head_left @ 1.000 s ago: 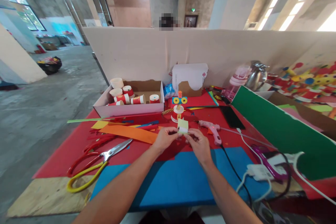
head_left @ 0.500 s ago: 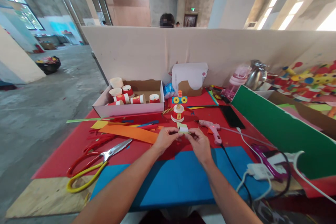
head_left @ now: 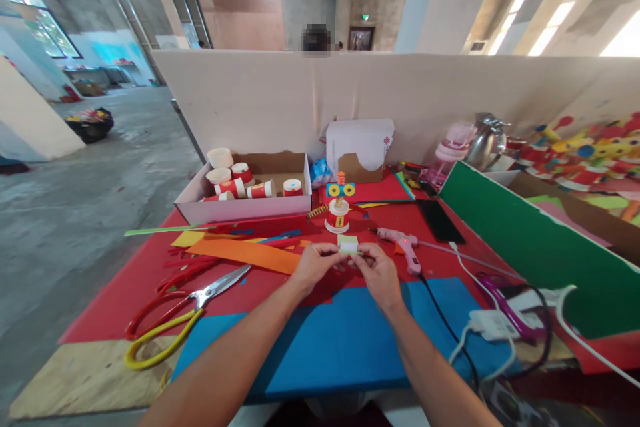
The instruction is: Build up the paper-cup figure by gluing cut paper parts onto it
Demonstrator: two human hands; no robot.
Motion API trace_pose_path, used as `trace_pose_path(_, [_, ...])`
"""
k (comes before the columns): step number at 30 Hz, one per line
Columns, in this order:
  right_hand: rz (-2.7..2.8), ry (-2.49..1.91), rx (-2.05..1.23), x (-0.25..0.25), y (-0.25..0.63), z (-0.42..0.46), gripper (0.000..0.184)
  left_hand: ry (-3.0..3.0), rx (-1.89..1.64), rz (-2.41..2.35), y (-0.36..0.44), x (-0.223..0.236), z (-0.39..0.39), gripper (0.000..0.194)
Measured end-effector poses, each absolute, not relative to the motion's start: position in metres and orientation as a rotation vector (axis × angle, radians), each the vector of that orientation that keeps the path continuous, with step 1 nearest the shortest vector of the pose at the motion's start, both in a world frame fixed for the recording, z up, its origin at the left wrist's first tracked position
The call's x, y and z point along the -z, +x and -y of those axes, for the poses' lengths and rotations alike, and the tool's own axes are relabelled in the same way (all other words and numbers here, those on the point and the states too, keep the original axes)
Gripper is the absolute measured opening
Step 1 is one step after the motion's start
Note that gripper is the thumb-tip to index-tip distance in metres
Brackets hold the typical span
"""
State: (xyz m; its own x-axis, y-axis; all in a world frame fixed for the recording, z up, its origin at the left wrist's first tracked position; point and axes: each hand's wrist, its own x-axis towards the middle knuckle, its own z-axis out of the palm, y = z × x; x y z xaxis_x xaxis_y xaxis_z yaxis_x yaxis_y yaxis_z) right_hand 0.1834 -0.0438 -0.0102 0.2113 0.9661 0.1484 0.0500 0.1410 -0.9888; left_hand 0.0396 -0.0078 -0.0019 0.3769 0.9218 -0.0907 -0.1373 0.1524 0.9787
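Observation:
A small piece of pale yellow-green and white paper (head_left: 349, 246) is pinched between both my hands, above the front of the red sheet. My left hand (head_left: 318, 268) grips its left end with thumb and fingertips. On the other side, my right hand (head_left: 379, 273) pinches the right end. Just beyond the paper stands a paper-cup figure (head_left: 337, 215) with a red and white body, round yellow eyes on a blue strip and an orange folded top. A pink glue gun (head_left: 403, 245) lies to the right of my right hand.
Scissors (head_left: 213, 288) with red and yellow handles lie at left, near orange paper strips (head_left: 245, 254). Behind them, a box (head_left: 245, 209) holds several paper cups. A phone (head_left: 440, 221), a power strip with cables (head_left: 495, 325) and a green board (head_left: 525, 253) occupy the right.
Both hands stay almost in place, still pinching the paper. The paper's far edge looks slightly more upright and spread. The whole view has shifted a little.

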Motion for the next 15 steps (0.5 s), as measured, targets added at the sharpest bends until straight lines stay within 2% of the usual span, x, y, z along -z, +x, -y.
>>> trace_pose_path(5, [1.199,-1.224,-0.868,0.013,0.182,0.042,0.028,1.132,-0.964,-0.865,0.041,0.006,0.007,0.045])
trace_pose_path(10, [1.293,-1.380,-0.845,0.001,0.190,0.054,0.041,1.170,-1.013,-0.908,0.040,0.008,0.006,0.040])
trace_pose_path(12, [1.427,-1.502,-0.666,-0.008,0.206,0.060,0.041,1.179,-1.001,-0.919,0.039,0.008,0.006,0.038])
trace_pose_path(15, [1.597,-1.800,-0.206,-0.021,0.239,0.064,0.030,1.174,-0.968,-0.933,0.039,0.008,0.006,0.036])
